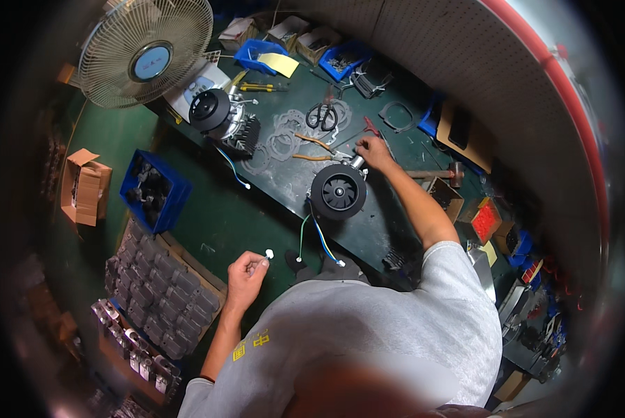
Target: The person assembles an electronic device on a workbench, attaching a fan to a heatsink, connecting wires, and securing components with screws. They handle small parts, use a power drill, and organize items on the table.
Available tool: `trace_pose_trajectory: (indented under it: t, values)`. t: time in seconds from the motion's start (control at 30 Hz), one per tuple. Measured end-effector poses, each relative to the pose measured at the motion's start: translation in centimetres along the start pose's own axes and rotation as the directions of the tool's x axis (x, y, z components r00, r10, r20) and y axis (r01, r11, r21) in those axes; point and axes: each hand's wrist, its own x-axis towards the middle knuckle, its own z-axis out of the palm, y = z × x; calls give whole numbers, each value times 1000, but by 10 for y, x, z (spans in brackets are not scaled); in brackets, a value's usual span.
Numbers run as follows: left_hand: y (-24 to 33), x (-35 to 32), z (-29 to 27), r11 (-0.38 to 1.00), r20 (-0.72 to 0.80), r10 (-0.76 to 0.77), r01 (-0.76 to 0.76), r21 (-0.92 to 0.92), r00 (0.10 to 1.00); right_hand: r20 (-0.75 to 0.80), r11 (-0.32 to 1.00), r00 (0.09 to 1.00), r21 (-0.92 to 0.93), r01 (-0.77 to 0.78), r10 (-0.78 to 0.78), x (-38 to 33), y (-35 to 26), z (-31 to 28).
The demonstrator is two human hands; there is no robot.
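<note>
My left hand (248, 277) is raised left of my body, its fingertips pinched on a small white plug connector (269, 253). Over the bench, my right hand (373, 152) has its fingers drawn together just above the metal tube of a blower (339, 189). What they hold, if anything, is too small to make out. The blower has a round black housing with a finned wheel facing up. From its near side, thin wires (322, 238) with a white plug hang over the bench edge. Orange-handled pliers (314, 157) lie beside it, and red-handled pliers (371, 127) lie beyond my right hand.
A second blower (218, 118) stands at the far left of the bench, near a fan (151, 61). Flat grey gaskets (284, 136), scissors (321, 117) and a hammer (454, 174) lie about. On the floor are a blue bin (176, 198), a carton (88, 188) and stacked dark castings (155, 285).
</note>
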Motion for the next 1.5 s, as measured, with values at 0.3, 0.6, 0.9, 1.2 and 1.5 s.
trace_pose_trajectory:
  t: [0.3,0.6,0.9,1.2,1.5]
  values:
    - [7,6,9,988,-65,-155,156,15,986,53,961,961,-30,274,-272,60,-33,31]
    - [-4,12,12,992,-91,-124,124,-4,988,30,994,995,-57,96,-94,63,4,25]
    - [12,35,4,999,11,51,-51,-1,999,-316,990,944,130,-56,94,44,8,-50]
    - [81,58,-19,969,388,215,-146,-201,896,-684,777,628,599,193,371,-99,-159,-79]
    - [138,50,40,936,851,344,-218,-277,396,-673,789,438,590,-169,596,-449,-208,58]
